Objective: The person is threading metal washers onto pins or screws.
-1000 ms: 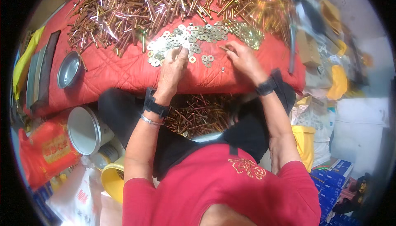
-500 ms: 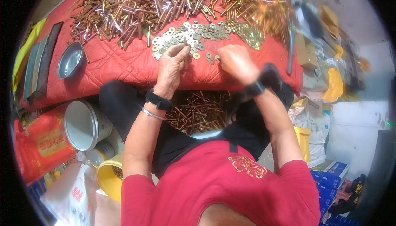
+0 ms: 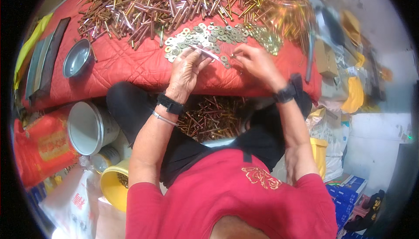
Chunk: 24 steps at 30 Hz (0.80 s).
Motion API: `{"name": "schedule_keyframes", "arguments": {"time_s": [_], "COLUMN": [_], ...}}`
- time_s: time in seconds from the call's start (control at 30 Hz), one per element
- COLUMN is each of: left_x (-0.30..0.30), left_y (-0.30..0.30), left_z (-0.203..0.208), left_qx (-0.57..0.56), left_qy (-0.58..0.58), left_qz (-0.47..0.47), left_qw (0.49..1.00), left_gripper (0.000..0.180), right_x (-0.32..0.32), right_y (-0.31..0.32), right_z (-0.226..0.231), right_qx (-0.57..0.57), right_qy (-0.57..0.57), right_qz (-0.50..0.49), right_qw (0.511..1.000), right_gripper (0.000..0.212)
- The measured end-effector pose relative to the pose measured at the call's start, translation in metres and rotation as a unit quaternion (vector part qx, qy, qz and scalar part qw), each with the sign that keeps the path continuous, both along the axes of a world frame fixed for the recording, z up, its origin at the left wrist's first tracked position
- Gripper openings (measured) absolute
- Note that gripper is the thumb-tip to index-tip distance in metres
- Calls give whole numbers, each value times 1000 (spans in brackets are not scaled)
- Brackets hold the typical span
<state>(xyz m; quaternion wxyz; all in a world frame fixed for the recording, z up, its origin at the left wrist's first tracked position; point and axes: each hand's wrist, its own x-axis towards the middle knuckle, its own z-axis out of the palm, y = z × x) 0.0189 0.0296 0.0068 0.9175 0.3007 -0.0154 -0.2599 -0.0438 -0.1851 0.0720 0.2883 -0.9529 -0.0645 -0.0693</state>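
My left hand (image 3: 185, 72) is closed on a slim, shiny metal rod (image 3: 210, 53), which slants down to the right from between thumb and fingertips. My right hand (image 3: 261, 66) is a short way to its right, thumb and forefinger pinched together. A small dark piece shows at those fingertips, perhaps a washer; its kind is hard to make out. Just beyond both hands, flat metal washers (image 3: 185, 41) lie spread on the red quilted cloth (image 3: 126, 71). Two loose washers (image 3: 224, 59) sit between my hands. Behind them is a wide heap of copper-gold metal rods (image 3: 144, 14).
A grey metal bowl (image 3: 77, 58) stands at the cloth's left. Below its front edge, between my knees, lie many fitted rods (image 3: 209, 119). A white bucket (image 3: 84, 130) and a yellow bucket (image 3: 115, 191) stand at my left. Clear yellowish plastic (image 3: 268, 40) lies right of the washers.
The rod in my left hand has tipped from upright to slanting right. My right hand, blurred before, has lifted slightly off the cloth with its fingers pinched.
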Motion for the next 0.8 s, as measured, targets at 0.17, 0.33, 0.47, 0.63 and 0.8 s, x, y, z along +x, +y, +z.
{"name": "schedule_keyframes", "arguments": {"time_s": [0.17,0.33,0.47,0.63,0.8], "left_x": [0,3,-8,-12,-10], "left_y": [-4,1,-6,-11,-9], "left_z": [0,-9,17,5,-2], "left_qx": [11,-2,27,48,48], "left_qy": [21,21,20,16,35], "left_qz": [23,38,40,21,-13], "left_qw": [999,999,999,998,998], "left_gripper": [13,20,14,17,22], "right_x": [-15,-13,-15,5,25], "right_y": [33,40,46,68,55], "right_z": [-1,-9,-1,-21,-31], "right_qx": [255,232,239,172,367], "right_qy": [15,-3,20,-216,-166], "right_qz": [-50,-35,-59,-100,-72], "right_qw": [966,972,969,956,913], "right_gripper": [17,17,15,16,12]}}
